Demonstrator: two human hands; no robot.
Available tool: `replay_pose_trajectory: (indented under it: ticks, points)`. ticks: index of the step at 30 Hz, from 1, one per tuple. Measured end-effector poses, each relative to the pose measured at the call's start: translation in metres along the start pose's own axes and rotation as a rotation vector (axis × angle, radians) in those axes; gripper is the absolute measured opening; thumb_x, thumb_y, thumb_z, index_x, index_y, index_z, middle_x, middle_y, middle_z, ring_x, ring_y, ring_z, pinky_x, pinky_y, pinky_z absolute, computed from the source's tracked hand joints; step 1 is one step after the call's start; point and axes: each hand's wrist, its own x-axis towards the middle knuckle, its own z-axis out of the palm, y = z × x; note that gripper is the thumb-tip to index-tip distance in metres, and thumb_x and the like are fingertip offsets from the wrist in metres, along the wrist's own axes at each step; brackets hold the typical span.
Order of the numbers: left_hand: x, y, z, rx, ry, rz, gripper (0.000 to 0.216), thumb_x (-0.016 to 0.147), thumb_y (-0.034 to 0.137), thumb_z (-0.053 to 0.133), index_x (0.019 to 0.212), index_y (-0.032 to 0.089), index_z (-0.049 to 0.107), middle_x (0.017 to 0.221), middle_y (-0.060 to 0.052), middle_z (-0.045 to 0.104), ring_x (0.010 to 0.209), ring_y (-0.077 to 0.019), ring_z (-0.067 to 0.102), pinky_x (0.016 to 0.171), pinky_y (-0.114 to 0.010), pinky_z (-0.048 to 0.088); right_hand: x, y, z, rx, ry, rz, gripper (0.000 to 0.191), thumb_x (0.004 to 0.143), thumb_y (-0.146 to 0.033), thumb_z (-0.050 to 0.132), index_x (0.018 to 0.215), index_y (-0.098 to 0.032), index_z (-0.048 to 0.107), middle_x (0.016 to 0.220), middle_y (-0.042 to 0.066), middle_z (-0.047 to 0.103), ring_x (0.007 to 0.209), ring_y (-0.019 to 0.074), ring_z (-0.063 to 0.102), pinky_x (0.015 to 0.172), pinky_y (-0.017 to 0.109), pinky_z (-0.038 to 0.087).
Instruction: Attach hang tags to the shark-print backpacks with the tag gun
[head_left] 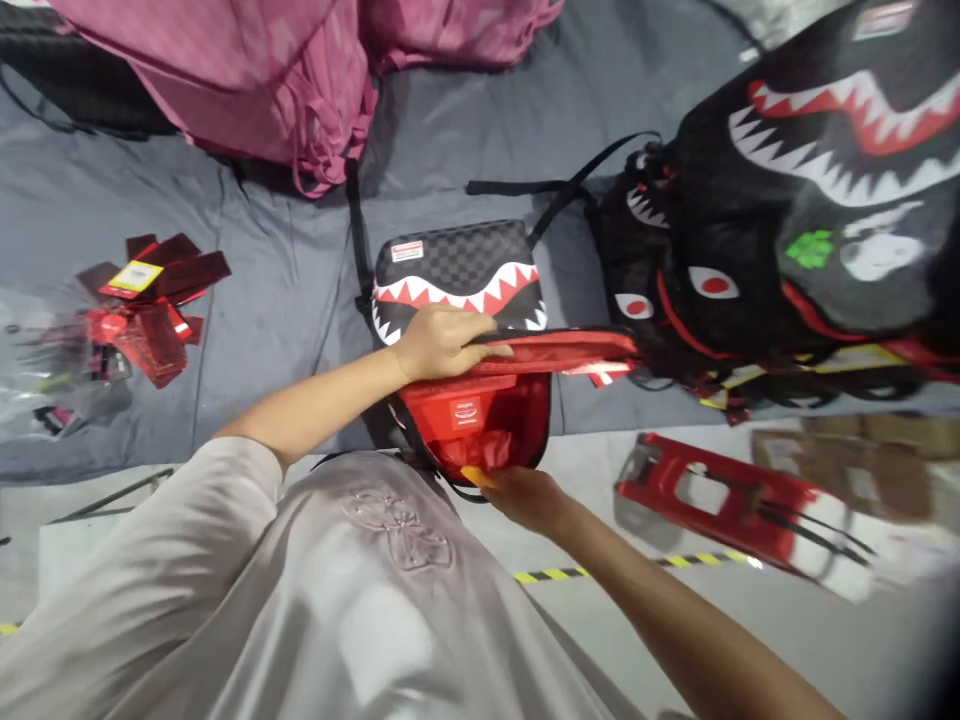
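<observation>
A small black checkered bag [480, 250] with a shark-mouth print lies in front of me, opened so its red lining [435, 420] shows. My left hand [446, 343] is closed on the bag's raised edge, thumb and fingers pinching the red-lined flap [559, 350]. At the near rim of the opening is my right hand [529, 498], fingers closed. A small yellow-orange piece [476, 476] pokes out from its fingertips; its kind is too unclear to name. A white label [466, 412] sits on the lining, above a crumpled red part of the inside.
Pink bags [225, 70] are heaped at the back left. Red tags [154, 300] and clear plastic [60, 370] lie on the grey-covered table [277, 260]. Black shark-print backpacks [690, 230] fill the right. Beyond the table's near edge is a red-and-white item [720, 495] by the floor.
</observation>
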Motion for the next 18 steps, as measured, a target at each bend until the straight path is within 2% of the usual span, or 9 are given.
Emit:
replay_pose_trajectory:
  ticks: [2,5,7,8,11,13,15,16,18]
  points:
    - [-0.005,0.007,0.003,-0.064,0.022,-0.05,0.059,0.098,0.064,0.035,0.068,0.019,0.059,0.055,-0.001,0.058,0.05,-0.0129,0.055,0.053,-0.027,0.034,0.0,0.002,-0.024,-0.053,-0.004,0.1,0.032,0.09,-0.05,0.063,0.11,-0.025,0.071,0.083,0.008,0.071,0.082,0.0266,0.069,0.071,0.033,0.049]
    - [-0.01,0.018,0.003,-0.15,0.038,0.0,0.059,0.098,0.064,0.037,0.068,0.019,0.059,0.055,0.0,0.057,0.05,-0.0117,0.055,0.053,-0.026,0.034,0.033,0.0,-0.064,-0.114,0.175,0.295,0.051,0.1,-0.052,0.037,0.128,-0.016,0.061,0.1,0.018,0.072,0.093,0.0317,0.069,0.077,0.039,0.049]
    - [-0.012,0.017,0.0,-0.14,0.077,-0.008,0.057,0.098,0.062,0.039,0.068,0.019,0.06,0.054,0.0,0.057,0.05,-0.0113,0.054,0.053,-0.026,0.034,0.055,0.002,-0.079,-0.144,0.258,0.424,0.051,0.103,-0.045,0.032,0.131,-0.011,0.057,0.11,0.023,0.07,0.101,0.0325,0.069,0.083,0.041,0.049]
    - [-0.013,0.014,-0.001,-0.12,0.109,-0.035,0.056,0.098,0.061,0.04,0.069,0.018,0.061,0.054,0.0,0.057,0.05,-0.0112,0.054,0.052,-0.026,0.033,0.06,0.005,-0.081,-0.152,0.25,0.468,0.05,0.103,-0.044,0.032,0.129,-0.009,0.058,0.112,0.024,0.069,0.103,0.0327,0.068,0.085,0.042,0.049]
    - [-0.015,0.0,-0.002,-0.07,0.19,-0.161,0.055,0.099,0.06,0.041,0.071,0.018,0.062,0.055,0.0,0.057,0.051,-0.0116,0.053,0.052,-0.026,0.031,0.036,0.016,-0.061,-0.135,0.12,0.505,0.05,0.1,-0.049,0.039,0.112,-0.009,0.067,0.099,0.023,0.072,0.093,0.0306,0.071,0.08,0.041,0.051]
    - [-0.015,-0.007,0.002,-0.067,0.216,-0.249,0.057,0.098,0.062,0.038,0.072,0.017,0.062,0.057,-0.001,0.057,0.053,-0.0124,0.053,0.054,-0.027,0.032,0.003,0.013,-0.035,-0.052,-0.019,0.479,0.051,0.097,-0.055,0.043,0.094,-0.013,0.071,0.074,0.015,0.071,0.07,0.0258,0.071,0.067,0.035,0.052]
    - [-0.013,-0.01,0.009,-0.083,0.231,-0.322,0.06,0.098,0.065,0.035,0.073,0.017,0.062,0.059,-0.002,0.057,0.055,-0.0133,0.053,0.057,-0.027,0.033,-0.023,0.001,-0.007,0.079,-0.158,0.405,0.049,0.093,-0.059,0.05,0.081,-0.016,0.07,0.056,0.007,0.064,0.05,0.0203,0.063,0.054,0.029,0.048]
    - [-0.013,-0.009,0.012,-0.098,0.232,-0.337,0.061,0.097,0.066,0.035,0.074,0.017,0.062,0.06,-0.002,0.057,0.056,-0.0136,0.053,0.057,-0.028,0.033,-0.029,-0.007,0.005,0.117,-0.166,0.368,0.045,0.091,-0.058,0.054,0.081,-0.017,0.07,0.054,0.005,0.063,0.047,0.0184,0.061,0.051,0.027,0.046]
    - [-0.01,-0.004,0.017,-0.143,0.214,-0.318,0.06,0.097,0.067,0.036,0.073,0.017,0.061,0.06,-0.002,0.056,0.056,-0.0135,0.052,0.058,-0.028,0.034,-0.022,-0.022,0.022,0.117,-0.063,0.337,0.04,0.094,-0.053,0.053,0.093,-0.017,0.069,0.063,0.006,0.067,0.052,0.0184,0.063,0.053,0.026,0.045]
